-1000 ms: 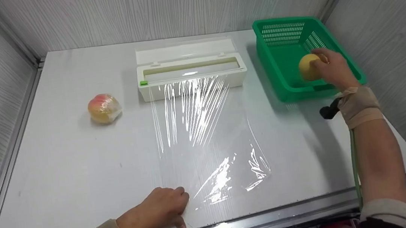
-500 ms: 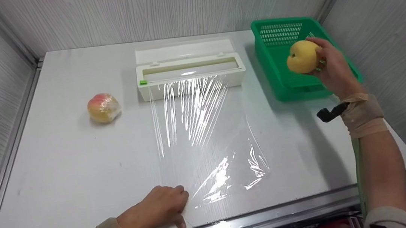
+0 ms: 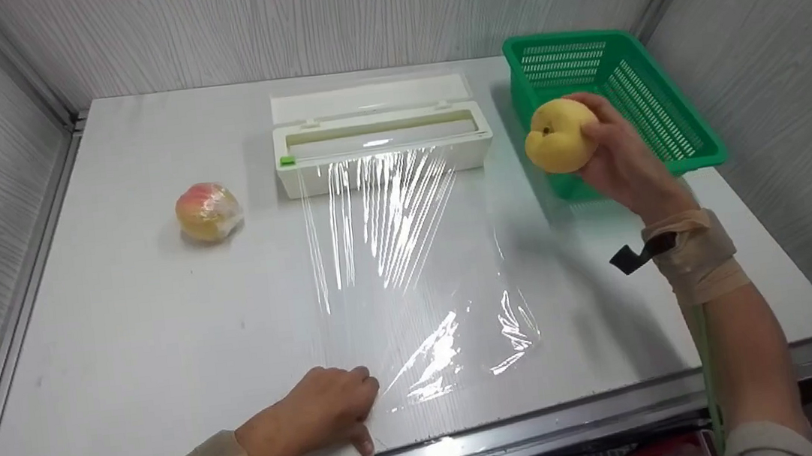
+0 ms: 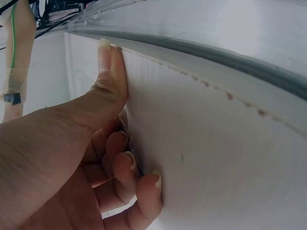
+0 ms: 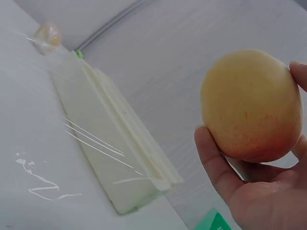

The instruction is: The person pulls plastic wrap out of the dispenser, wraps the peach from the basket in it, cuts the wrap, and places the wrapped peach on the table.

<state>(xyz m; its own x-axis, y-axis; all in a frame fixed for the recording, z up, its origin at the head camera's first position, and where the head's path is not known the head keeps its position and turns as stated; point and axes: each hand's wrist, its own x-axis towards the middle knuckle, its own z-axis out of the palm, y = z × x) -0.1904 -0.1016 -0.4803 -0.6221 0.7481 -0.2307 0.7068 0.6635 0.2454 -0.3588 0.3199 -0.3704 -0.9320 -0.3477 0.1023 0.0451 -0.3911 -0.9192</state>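
Note:
My right hand holds a yellow peach up beside the green basket, its dimpled end facing the head camera. In the right wrist view the peach shows a red blush, with thumb and fingers around its side. A sheet of clear cling film stretches from the white dispenser box toward the front of the table. At the film's near left corner my left hand rests on the table. In the left wrist view its bent fingertips touch the surface and the thumb lies at the table's edge.
A second peach, wrapped in film, sits at the left of the white table. The green basket stands at the back right. A metal rail runs along the front edge. Pale panels enclose the back and sides.
My right hand has lifted the peach out of the green basket and carried it left and toward me. The left hand and the film have stayed in place.

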